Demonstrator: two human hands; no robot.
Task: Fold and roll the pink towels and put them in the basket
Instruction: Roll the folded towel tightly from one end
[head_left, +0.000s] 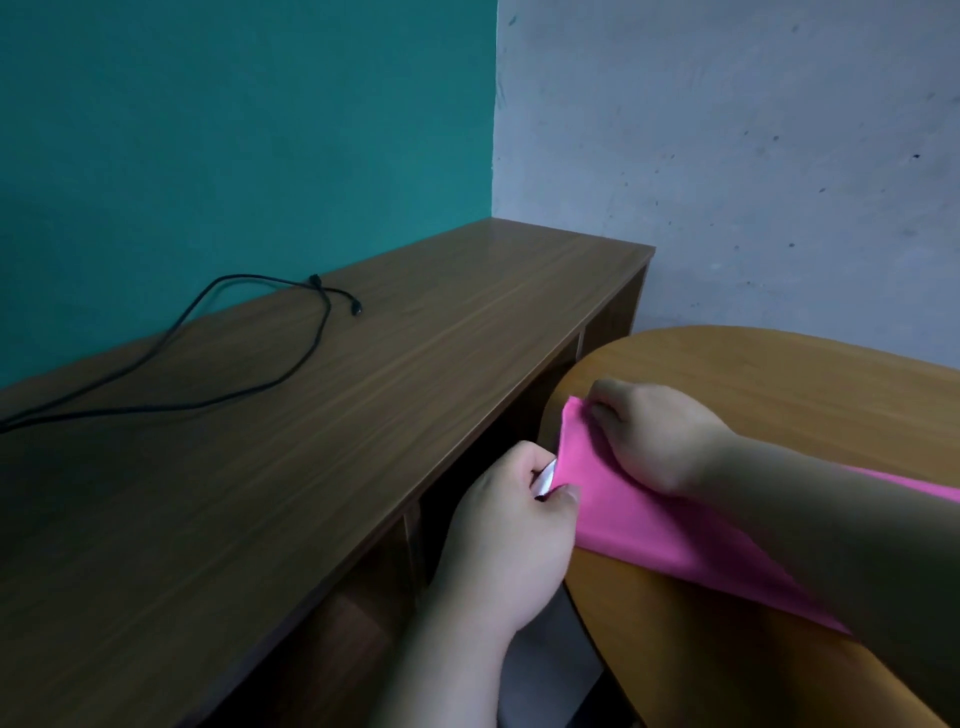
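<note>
Pink towel, one, pinched by left hand and right hand

Rounded wooden tabletop bearing a folded pink towel, which lies as a long strip reaching its left edge. Beside it, a long brown shelf unit carries a black cable on top.

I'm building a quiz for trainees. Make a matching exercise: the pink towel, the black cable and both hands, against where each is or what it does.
1 pink towel
2 black cable
3 left hand
4 right hand

a lies on the long shelf
b pinches the towel's nearer corner
c lies on the round table
d holds the towel's farther corner

Pairs: 1-c, 2-a, 3-b, 4-d
</note>
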